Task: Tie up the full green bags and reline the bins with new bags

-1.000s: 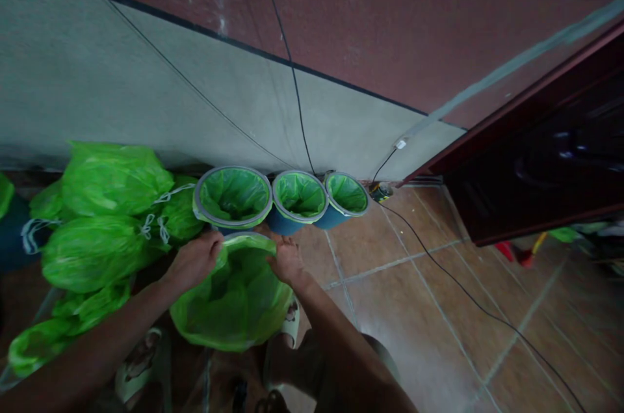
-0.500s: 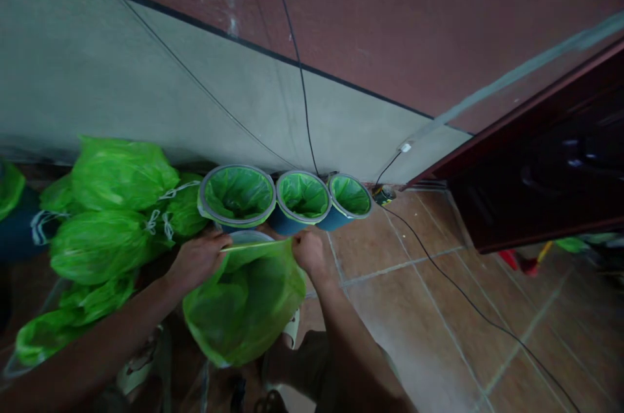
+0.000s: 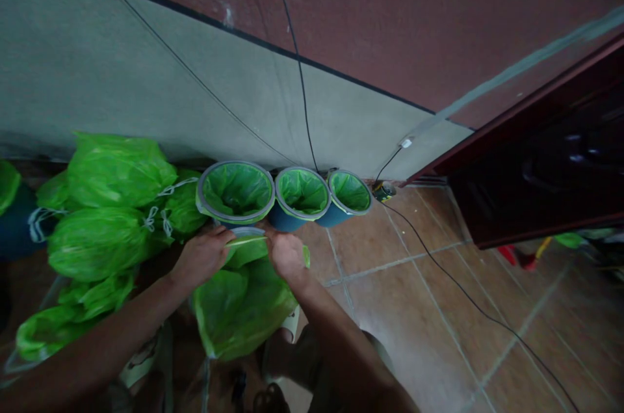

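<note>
A thin green trash bag [image 3: 241,309] hangs open below my hands. My left hand [image 3: 207,252] is closed on the left part of its top edge. The edge's right part is pinched in my right hand [image 3: 285,252], closer to the middle. Just behind the bag, the pale rim of a bin [image 3: 247,231] shows; the bag and my hands hide the rest of it. Beyond stand three blue bins with grey rims and green liners: a large bin [image 3: 199,195], a middle bin [image 3: 287,221] and a right bin [image 3: 336,214].
Several full green bags [image 3: 104,240], some tied with white string, are heaped at the left beside another blue bin [image 3: 19,224]. A black cable [image 3: 453,293] runs across the tiled floor. A small can [image 3: 385,191] stands by the wall, near a dark door [image 3: 531,166].
My right hand has moved left toward my left hand, drawing in the bag's edge. The bag's mouth is now narrower and more folded. My left hand has barely shifted.
</note>
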`<state>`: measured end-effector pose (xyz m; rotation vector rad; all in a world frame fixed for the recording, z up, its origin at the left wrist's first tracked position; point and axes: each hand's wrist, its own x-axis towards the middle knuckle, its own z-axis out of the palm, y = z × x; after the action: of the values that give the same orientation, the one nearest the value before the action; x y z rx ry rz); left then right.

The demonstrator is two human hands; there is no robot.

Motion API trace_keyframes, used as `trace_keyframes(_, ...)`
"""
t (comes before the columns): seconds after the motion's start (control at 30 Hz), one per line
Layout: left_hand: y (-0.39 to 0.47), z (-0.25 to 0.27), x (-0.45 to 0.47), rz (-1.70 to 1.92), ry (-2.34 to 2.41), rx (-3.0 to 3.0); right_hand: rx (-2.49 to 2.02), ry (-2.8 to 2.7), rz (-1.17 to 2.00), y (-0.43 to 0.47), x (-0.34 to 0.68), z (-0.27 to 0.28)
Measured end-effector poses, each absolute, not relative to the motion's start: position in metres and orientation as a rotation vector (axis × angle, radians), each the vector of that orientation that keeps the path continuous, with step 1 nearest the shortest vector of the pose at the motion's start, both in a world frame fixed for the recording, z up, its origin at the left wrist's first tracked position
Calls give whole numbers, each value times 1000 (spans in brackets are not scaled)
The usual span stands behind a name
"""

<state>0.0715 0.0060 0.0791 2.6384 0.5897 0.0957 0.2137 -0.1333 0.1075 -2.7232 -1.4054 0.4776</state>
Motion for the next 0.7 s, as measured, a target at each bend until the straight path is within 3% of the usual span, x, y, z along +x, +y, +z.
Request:
trace_keyframes(0.23, 42, 82, 60, -28, 864, 2664, -2955, -1103, 457, -157, 259, 114)
trace_keyframes(0.47, 49, 88, 55, -57, 856, 2685, -2931, -1086, 718, -169, 257, 127)
trace_keyframes(0.7, 29, 78, 66, 52, 670, 2635, -2645, -1376, 436, -136, 220, 105)
